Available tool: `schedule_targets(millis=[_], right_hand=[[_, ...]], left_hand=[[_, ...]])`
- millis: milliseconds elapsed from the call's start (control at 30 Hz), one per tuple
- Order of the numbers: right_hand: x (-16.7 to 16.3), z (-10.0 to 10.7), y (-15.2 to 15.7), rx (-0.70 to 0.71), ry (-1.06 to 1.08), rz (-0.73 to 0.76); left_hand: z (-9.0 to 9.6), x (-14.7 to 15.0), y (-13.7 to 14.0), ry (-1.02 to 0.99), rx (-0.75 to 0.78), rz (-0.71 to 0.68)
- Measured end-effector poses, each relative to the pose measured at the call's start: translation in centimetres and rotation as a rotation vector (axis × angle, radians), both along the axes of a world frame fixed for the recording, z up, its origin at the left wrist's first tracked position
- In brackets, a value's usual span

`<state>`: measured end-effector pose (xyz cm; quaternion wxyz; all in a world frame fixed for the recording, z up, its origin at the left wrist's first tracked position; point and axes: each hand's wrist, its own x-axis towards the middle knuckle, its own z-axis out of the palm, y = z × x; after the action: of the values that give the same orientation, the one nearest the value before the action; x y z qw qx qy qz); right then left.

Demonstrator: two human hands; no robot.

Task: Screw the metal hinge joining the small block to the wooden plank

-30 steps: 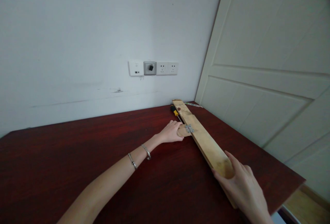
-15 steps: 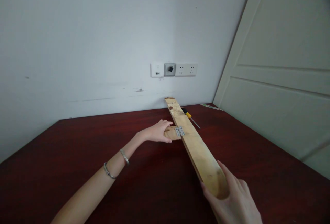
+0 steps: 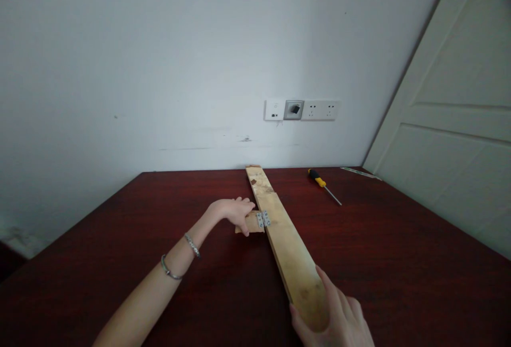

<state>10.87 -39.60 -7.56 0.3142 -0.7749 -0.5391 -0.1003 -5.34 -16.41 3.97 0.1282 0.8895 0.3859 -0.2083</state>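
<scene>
Both hands grip wood. Low in the frame's centre-right, the right hand [image 3: 335, 317] clasps the near end of the long plank [image 3: 285, 235]. At centre, the left hand [image 3: 233, 211] curls over the small block [image 3: 249, 223], joined to the plank by 1 metal hinge [image 3: 263, 219]. Upper right on the red table [image 3: 120, 262] lies a yellow-handled screwdriver [image 3: 322, 184], well apart.

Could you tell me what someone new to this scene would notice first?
A long wooden plank lies on the dark red table. The right hand holds its near end, and the left hand grips a small wooden block hinged to its side. A yellow-handled screwdriver lies apart, toward the wall.
</scene>
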Motion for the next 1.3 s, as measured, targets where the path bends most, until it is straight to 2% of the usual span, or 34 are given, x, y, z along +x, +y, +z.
schedule_targets(millis=[233,833,1300], right_hand=[[-0.9,-0.3,0.0,-0.005,-0.057,-0.009],[-1.7,-0.5,0.1,-0.063,-0.026,-0.067],[-2.3,0.1,0.4,-0.113,-0.091,-0.075]], left_hand=[[-0.1,0.0,-0.2,0.05,-0.027,-0.026],[-1.7,-0.3,0.8,-0.089,-0.027,-0.054],[-1.4,-0.4,1.3,-0.093,-0.018,-0.047]])
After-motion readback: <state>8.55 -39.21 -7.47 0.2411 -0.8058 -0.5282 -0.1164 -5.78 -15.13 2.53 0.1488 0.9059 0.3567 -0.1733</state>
